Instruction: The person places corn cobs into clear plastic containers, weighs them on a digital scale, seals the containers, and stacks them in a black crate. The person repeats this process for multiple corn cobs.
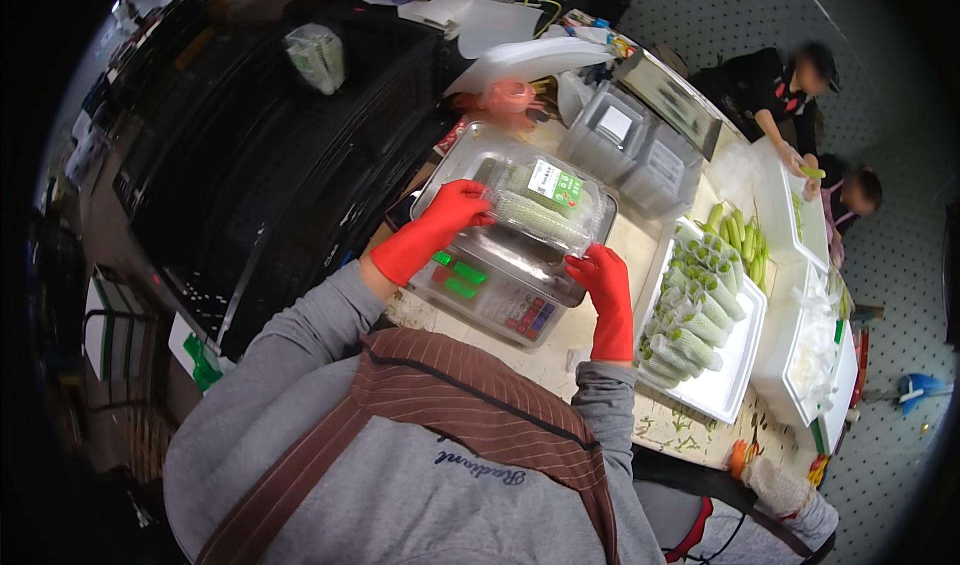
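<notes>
Both my hands wear red rubber gloves. A clear plastic clamshell box [519,220] is held over the steel tray of a digital scale [501,253]; whether it touches the tray I cannot tell. Inside lie pale green vegetables in white foam netting. A white and green label [556,183] with print is on the lid. My left hand [448,223] grips the box's left edge between thumb and fingers. At the lower right corner, my right hand [604,287] pinches the rim. Green digits glow on the scale's display [460,274].
Stacked clear containers [637,148] stand beyond the scale. Right of me, a white foam tray [739,347] holds netted vegetables, beside loose green ones [739,235]. Black crates [285,167] rise at left, topped by another pack [315,58]. Other people [780,99] work across the table.
</notes>
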A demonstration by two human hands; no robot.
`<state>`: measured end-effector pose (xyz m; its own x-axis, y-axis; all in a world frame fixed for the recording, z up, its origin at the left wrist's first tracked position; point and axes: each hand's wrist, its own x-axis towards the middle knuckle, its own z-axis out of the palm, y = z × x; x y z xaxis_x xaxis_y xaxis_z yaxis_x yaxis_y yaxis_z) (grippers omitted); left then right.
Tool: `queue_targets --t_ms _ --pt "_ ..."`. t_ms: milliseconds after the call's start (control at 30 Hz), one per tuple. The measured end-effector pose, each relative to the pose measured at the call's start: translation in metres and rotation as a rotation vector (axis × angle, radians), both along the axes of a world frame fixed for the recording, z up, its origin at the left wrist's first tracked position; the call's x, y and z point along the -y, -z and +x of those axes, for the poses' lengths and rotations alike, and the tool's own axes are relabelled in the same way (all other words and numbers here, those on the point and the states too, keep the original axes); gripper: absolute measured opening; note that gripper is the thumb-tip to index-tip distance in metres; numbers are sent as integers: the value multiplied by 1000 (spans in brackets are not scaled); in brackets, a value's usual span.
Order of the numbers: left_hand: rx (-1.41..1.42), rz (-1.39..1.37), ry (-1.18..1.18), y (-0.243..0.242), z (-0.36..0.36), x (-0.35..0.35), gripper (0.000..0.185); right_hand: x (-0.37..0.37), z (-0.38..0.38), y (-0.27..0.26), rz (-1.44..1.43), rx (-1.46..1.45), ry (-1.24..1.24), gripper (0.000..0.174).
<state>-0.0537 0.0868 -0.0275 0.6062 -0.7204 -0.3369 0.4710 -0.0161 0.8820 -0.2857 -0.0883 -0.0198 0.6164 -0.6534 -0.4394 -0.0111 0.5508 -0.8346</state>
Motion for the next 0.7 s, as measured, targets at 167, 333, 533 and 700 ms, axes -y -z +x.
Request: queue_targets --t_ms 167,333,533,700 --pt "-187 35 -55 9 4 -4 27 -11 3 12 -27 -69 -73 22" --pt "-265 28 4 8 7 1 29 -10 2 27 -1 13 71 19" --pt "-222 -47 -42 -17 1 -11 35 -17 8 11 -168 53 142 15" --pt "-119 -12 -92 -8 14 -11 37 -27 19 21 -91 39 119 15"
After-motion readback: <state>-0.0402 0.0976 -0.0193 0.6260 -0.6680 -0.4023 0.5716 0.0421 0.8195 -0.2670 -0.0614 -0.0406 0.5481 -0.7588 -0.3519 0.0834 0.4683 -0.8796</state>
